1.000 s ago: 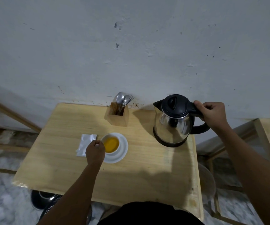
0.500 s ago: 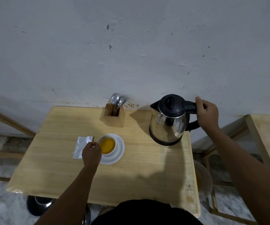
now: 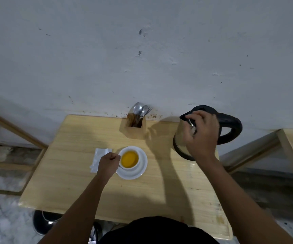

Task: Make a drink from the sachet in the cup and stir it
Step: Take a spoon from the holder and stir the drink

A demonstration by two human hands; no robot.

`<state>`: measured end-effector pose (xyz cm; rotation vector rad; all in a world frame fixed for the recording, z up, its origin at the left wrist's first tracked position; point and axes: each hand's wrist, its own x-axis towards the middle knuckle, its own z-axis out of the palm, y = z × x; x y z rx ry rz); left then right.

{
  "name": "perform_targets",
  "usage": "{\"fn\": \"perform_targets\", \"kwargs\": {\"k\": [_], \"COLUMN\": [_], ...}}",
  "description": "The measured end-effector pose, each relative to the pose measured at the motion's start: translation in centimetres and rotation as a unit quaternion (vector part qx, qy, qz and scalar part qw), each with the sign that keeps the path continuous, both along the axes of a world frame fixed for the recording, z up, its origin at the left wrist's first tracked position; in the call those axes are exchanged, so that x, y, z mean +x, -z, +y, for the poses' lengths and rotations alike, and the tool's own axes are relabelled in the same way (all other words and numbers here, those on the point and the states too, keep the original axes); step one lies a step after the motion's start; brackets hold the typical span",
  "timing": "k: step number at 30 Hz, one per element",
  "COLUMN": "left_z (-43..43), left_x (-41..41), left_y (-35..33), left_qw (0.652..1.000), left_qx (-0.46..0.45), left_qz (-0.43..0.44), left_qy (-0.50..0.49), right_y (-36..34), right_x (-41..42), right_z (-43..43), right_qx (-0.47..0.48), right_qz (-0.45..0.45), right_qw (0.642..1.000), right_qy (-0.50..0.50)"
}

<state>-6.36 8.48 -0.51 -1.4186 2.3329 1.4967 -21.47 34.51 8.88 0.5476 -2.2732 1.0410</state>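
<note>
1. we take the cup (image 3: 129, 158) as our landmark: it sits on a white saucer (image 3: 138, 170) on the wooden table (image 3: 82, 182), full of yellow-orange drink. the sachet (image 3: 99, 160) lies flat just to its left.
2. our left hand (image 3: 108, 164) is curled tight against the cup's left side, touching it, probably on the handle, though we cannot see the handle itself.
3. our right hand (image 3: 201, 136) hangs over the kettle (image 3: 182, 138), well to the cup's right. its fingers are loosely curled; whether they hold anything we cannot tell, a glint near them may only be the kettle.
4. the spoons (image 3: 139, 110) stand in the wooden holder (image 3: 135, 127) behind the cup, so we judge stirring is not yet begun.
5. risks: reaching across for a spoon, our right arm could knock the kettle or tip the tall holder.
6. the cup looks nearly full, so brisk stirring could slop drink over the saucer.
7. if our left hand tugs, the cup may slide on the saucer.
</note>
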Motion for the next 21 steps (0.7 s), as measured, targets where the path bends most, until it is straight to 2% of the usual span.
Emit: {"fn": "perform_targets", "kwargs": {"k": [2,4,6,9,14,21], "left_z": [-0.4,-1.0,-1.8,-2.6,-4.2,-6.0], "left_x": [0.1,0.2,0.2,0.1,-0.4,-0.9], "left_y": [-0.4,-0.8,-1.0,-1.6,-1.5,-0.9], "left_qw": [0.999,0.998,0.996,0.991,0.979,0.957], "left_qx": [0.024,0.044,0.061,0.071,0.092,0.113], "left_qz": [0.005,0.002,-0.004,-0.012,-0.037,-0.070], "left_qy": [0.027,0.050,0.071,0.116,0.176,0.259], "right_y": [0.0,0.0,0.4,2.1,4.3,5.4], "right_x": [0.7,1.1,0.7,-0.9,-3.0,-4.7], "right_z": [-2.7,-5.6,-8.6,-12.6,-17.2,-20.2], "right_qx": [0.011,0.025,0.047,0.072,0.178,0.287], "right_qz": [-0.009,-0.121,-0.257,-0.369,-0.414,-0.387], "right_qw": [0.997,0.984,0.955,0.916,0.890,0.875], "right_qy": [-0.074,-0.126,-0.142,-0.138,-0.068,0.047]}}
